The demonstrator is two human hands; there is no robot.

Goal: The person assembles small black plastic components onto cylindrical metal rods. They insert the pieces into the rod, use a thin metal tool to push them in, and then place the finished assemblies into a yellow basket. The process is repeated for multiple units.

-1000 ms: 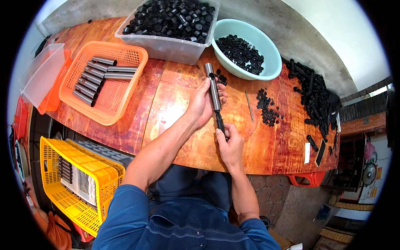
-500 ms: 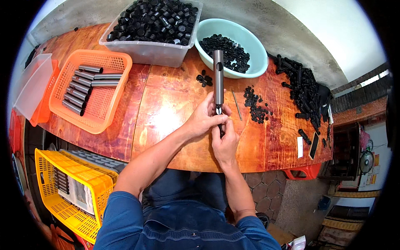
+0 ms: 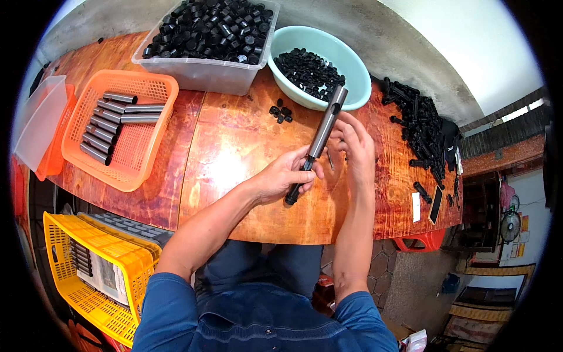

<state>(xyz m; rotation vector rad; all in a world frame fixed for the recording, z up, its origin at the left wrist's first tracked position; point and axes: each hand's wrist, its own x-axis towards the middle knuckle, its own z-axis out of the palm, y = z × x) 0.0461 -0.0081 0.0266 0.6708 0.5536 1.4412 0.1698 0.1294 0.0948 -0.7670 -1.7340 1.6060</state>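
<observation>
My left hand (image 3: 278, 178) is closed around the lower end of a dark grey metal tube (image 3: 323, 134) that has an oval cut-out near its top. A black plastic fitting (image 3: 292, 195) sticks out of the tube's lower end, below my fingers. The tube leans with its top to the right. Beside it my right hand (image 3: 359, 149) is raised, fingers apart and bent, apparently holding nothing. It covers the small black pieces on the table behind it. A thin metal rod (image 3: 330, 161) lies partly hidden between my hands.
Behind stand a clear bin (image 3: 220, 78) of black caps and a pale green basin (image 3: 365, 88) of small black parts. Loose black pieces (image 3: 281, 111) lie before it. An orange basket (image 3: 138, 158) holds metal tubes. Black fittings (image 3: 419, 120) are heaped right; a yellow crate (image 3: 70, 296) stands lower left.
My right hand has let go of the black fitting and moved up and right, over the small pieces. The tube in my left hand has tilted from upright to the right.
</observation>
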